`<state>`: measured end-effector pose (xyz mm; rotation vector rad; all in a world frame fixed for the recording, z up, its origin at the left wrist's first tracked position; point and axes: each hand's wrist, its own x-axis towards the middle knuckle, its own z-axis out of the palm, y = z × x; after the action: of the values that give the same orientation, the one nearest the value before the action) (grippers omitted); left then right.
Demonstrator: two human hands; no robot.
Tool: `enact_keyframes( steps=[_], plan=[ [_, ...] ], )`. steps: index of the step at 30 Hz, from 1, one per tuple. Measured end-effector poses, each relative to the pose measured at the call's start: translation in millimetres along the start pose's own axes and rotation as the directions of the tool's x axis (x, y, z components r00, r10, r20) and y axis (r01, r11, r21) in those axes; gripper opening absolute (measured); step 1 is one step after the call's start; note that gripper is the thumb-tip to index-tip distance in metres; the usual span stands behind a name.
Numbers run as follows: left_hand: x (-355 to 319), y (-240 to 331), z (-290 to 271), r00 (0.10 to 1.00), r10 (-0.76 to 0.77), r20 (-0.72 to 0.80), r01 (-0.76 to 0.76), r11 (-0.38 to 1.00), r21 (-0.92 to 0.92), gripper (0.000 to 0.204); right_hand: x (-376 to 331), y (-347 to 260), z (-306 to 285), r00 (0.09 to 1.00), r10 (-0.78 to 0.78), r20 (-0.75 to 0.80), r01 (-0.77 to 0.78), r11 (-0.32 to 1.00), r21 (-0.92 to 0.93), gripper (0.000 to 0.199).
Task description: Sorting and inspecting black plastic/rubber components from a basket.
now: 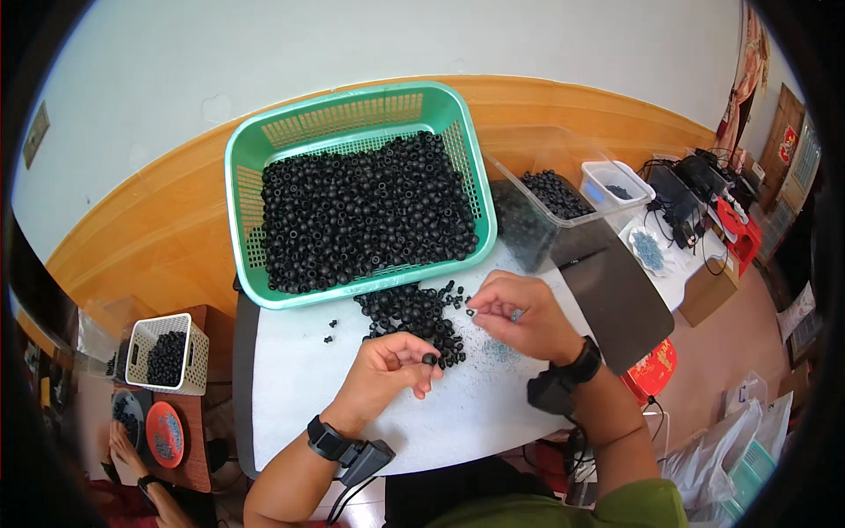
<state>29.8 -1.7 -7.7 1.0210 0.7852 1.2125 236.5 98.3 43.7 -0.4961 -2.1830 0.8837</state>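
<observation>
My left hand [387, 374] holds a small round black plastic piece [429, 359] between thumb and fingers, above the white table top [352, 422]. Up and to the right of it, my right hand [524, 317] pinches a tiny dark piece [470, 312], too small to name. A loose pile of black pieces [405, 312] lies just beyond my left hand. Beneath my right hand, tiny blue-grey bits [500, 352] are scattered. The two hands are apart. A green basket [352, 295] full of the same black pieces stands behind the pile.
Right of the basket stands a clear bin [528, 238] with black pieces, beside a white tub [629, 198]. A black pen-like stick [583, 258] lies on a dark board [616, 308]. At lower left, a co-worker's hand [128, 449] is near an orange plate [165, 458] and a cream basket [195, 361].
</observation>
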Motion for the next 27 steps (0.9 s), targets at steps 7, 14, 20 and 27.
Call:
enact_keyframes(
  steps=[7,14,20,27],
  plan=[
    [0.6,-6.3,-3.3,0.999,0.011,-0.050,-0.005,0.993,0.118,0.013,-23.8,15.1,-25.1,0.950,0.061,0.306,0.060,0.926,-0.373,0.004],
    [2.1,-3.0,-0.7,0.993,0.061,-0.103,-0.049,0.992,0.120,0.015,-24.0,17.1,-23.9,0.922,0.118,0.368,0.079,0.875,-0.478,0.003],
    [3.4,-1.1,3.6,0.996,0.031,-0.078,-0.025,0.997,0.072,0.013,-13.3,22.0,-0.8,0.874,0.212,0.436,0.166,0.713,-0.681,0.007],
    [2.0,-3.8,-0.5,0.998,0.044,-0.041,-0.034,0.979,0.201,0.013,-2.4,30.4,6.7,0.927,0.035,0.374,0.158,0.867,-0.472,0.007]
  ],
)
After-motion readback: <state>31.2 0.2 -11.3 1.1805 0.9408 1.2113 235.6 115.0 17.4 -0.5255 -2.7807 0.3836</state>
